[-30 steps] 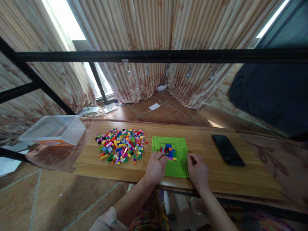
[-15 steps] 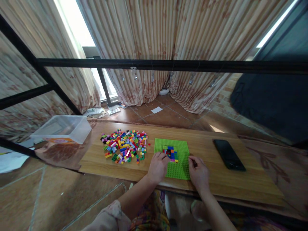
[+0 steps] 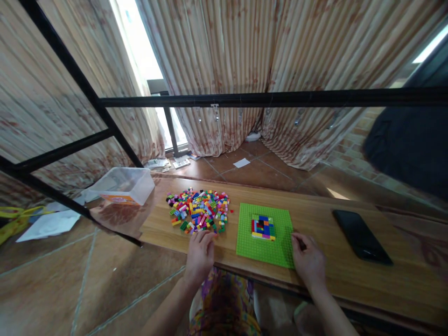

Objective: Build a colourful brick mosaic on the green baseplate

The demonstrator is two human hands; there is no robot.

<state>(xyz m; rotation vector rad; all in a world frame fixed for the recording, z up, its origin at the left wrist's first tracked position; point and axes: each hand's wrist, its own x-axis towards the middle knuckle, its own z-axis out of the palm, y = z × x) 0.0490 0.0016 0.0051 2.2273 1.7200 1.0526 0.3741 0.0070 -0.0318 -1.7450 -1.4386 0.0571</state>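
Observation:
My left hand (image 3: 201,252) is over the table at the near edge of a pile of small multicoloured toy bricks (image 3: 199,210), its fingers stretched forward and nothing seen in them. To the right lies a square green baseplate (image 3: 250,249) with studs. Near its middle stands a low block of joined bricks (image 3: 266,228) in blue, red, yellow, white and pink, with a dark gap inside. My right hand (image 3: 310,256) is closed at the baseplate's right edge, thumb and bent fingers pinching the rim.
A black phone (image 3: 362,237) lies right of the baseplate on the wooden table (image 3: 315,210). An open clear plastic bin (image 3: 128,184) stands at the left end. A black metal rail (image 3: 245,100) crosses beyond the table, before striped curtains (image 3: 224,51). A single red brick (image 3: 231,211) lies beside the pile.
My left hand has moved left from the joined bricks to the near edge of the pile, uncovering the baseplate's left side. My right hand stays at the baseplate's edge. The view has shifted left.

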